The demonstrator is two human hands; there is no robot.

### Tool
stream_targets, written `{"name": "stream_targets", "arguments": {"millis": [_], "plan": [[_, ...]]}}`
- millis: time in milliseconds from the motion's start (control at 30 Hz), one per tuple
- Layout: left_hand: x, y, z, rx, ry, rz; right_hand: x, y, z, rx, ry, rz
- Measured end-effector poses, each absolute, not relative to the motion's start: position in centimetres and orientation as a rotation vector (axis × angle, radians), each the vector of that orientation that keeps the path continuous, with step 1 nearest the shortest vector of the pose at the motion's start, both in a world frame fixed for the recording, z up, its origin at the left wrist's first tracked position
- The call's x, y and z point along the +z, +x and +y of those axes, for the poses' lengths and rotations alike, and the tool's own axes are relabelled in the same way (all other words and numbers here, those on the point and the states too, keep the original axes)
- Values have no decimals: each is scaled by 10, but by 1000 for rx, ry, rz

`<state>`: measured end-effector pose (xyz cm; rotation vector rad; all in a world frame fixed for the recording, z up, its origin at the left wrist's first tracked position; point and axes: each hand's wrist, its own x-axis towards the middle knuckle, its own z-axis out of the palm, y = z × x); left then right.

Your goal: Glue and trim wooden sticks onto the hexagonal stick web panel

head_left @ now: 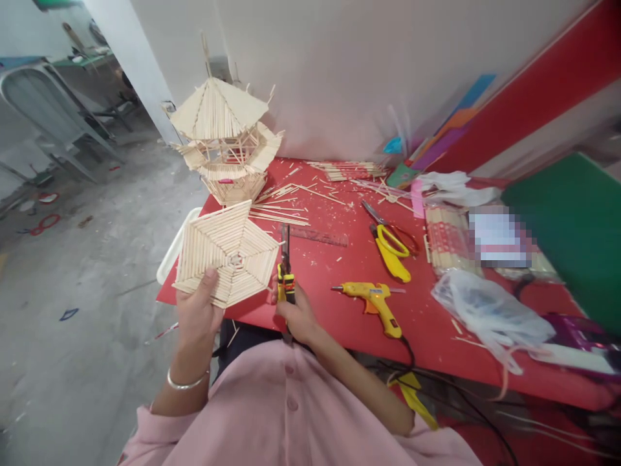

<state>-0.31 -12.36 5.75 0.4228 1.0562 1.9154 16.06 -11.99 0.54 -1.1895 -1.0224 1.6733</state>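
My left hand (201, 307) grips the lower left edge of a flat, many-sided panel (252, 265) built from rows of thin wooden sticks, its thumb on top. Wrapped round yellow-and-black handles, my right hand (298, 314) holds a pair of pliers (285, 259) upright, with the dark jaws pointing away from me. The jaws are beside the panel's right corner, where a stick end pokes out; whether they touch it I cannot tell. Behind the panel stands a tiered stick pagoda (218, 123) with a pointed roof.
On the red table (325, 304) lie a yellow glue gun (373, 301), yellow-handled scissors (388, 246), a clear ruler (320, 236) and loose sticks (286, 210). Bundled sticks (444, 236) and a plastic bag (490, 310) are at the right. Cables (466, 388) hang along the front edge.
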Motion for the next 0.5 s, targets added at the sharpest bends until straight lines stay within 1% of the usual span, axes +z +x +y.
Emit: {"name": "stream_targets", "arguments": {"millis": [133,267,367,500], "plan": [[77,-6,-131,1927,422,1134,-4,151,-126,1671,-1262,-882],[81,-8,-134,1915,430,1187,-13,152,-122,1661,-1346,-753],[76,-14,-130,1895,416,1146,-8,162,-121,1734,-1262,-793],[67,-23,-120,1873,405,1066,12,176,-126,1845,-1160,-850]]}}
